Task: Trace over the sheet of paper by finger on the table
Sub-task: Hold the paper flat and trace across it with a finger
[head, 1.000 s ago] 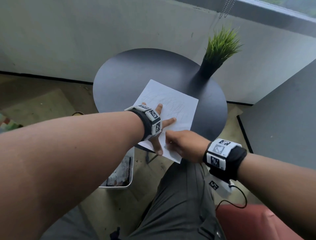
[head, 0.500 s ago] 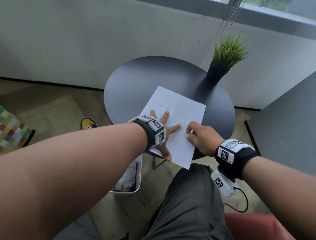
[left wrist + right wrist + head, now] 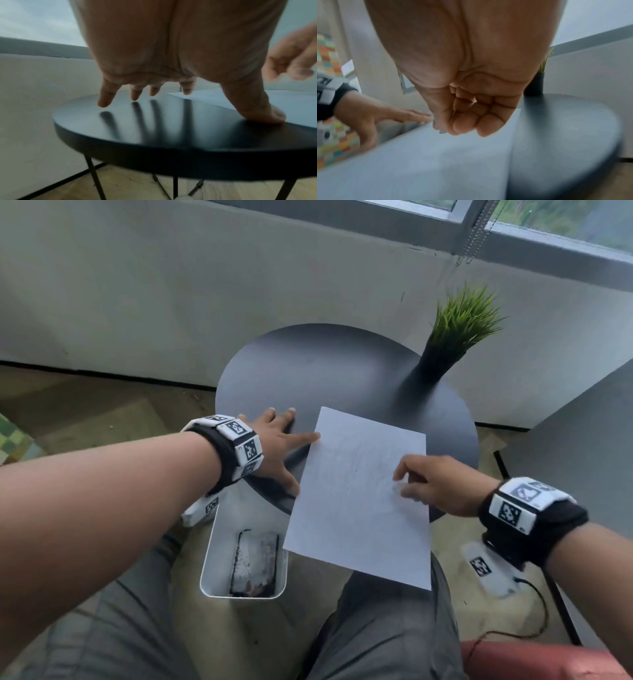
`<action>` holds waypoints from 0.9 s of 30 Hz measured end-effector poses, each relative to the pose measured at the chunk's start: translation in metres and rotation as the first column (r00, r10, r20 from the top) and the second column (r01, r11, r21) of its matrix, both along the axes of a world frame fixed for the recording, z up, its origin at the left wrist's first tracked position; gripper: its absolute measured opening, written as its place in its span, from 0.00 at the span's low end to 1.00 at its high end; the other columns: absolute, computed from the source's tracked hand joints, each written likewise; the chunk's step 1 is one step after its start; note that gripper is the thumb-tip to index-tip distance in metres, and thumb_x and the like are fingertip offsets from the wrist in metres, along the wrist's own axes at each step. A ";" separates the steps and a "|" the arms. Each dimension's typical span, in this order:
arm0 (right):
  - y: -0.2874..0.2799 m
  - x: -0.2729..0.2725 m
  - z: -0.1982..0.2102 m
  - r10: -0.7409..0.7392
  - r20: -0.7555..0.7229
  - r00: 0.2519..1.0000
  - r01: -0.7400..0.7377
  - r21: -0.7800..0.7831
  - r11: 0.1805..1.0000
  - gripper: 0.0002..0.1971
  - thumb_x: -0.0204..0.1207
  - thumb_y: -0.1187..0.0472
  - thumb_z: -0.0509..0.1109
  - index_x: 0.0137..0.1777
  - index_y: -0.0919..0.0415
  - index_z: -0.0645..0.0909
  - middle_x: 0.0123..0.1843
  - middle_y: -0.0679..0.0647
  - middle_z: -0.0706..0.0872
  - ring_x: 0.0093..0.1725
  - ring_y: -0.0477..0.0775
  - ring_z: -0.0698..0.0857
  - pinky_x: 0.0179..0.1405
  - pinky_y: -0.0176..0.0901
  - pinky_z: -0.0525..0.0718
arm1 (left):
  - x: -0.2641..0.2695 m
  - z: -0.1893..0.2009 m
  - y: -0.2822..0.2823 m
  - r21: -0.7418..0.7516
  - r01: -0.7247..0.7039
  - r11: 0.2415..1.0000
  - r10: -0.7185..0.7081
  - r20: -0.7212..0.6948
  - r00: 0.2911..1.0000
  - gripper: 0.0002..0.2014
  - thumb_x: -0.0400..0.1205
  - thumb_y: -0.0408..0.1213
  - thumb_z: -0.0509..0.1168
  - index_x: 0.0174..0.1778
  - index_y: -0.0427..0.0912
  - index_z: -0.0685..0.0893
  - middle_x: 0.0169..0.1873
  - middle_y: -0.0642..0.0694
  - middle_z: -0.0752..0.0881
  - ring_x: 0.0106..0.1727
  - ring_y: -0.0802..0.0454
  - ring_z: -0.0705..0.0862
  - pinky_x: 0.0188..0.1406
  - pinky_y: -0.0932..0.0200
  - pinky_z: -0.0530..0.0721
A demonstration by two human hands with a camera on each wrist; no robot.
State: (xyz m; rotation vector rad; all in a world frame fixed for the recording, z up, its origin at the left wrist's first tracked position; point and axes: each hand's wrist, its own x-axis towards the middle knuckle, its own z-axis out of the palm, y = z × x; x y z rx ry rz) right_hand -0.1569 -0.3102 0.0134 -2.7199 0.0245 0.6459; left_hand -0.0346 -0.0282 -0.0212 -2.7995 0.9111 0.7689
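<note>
A white sheet of paper [image 3: 356,501] with faint pencil lines lies on the round dark table [image 3: 335,371], and its near end hangs over the table's front edge. My left hand [image 3: 282,445] is spread flat on the bare tabletop just left of the sheet. Its index fingertip touches the sheet's far left corner, and its thumb [image 3: 269,113] presses down at the sheet's left edge [image 3: 291,102]. My right hand [image 3: 411,484] sits on the right part of the paper [image 3: 436,162] with fingers [image 3: 464,124] curled, tips down on the sheet, holding nothing.
A green grass plant in a black pot [image 3: 455,337] stands at the table's far right. A white bin [image 3: 243,563] sits on the floor under the near left edge. A grey panel [image 3: 599,440] rises on the right. My knees are below the paper.
My left hand came off the sheet and now lies on the bare table to its left. My right hand shifted up along the sheet's right side. The paper has turned.
</note>
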 end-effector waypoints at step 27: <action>0.116 0.060 -0.036 0.358 0.174 0.917 -0.367 0.021 0.930 0.07 0.78 0.61 0.66 0.55 0.57 0.79 0.47 0.53 0.85 0.44 0.57 0.81 0.43 0.43 0.75 | 0.003 -0.022 -0.013 0.068 0.035 0.997 -0.032 -0.041 0.999 0.71 0.48 0.82 0.73 0.79 0.78 0.32 0.86 0.43 0.26 0.83 0.22 0.28 0.77 0.15 0.52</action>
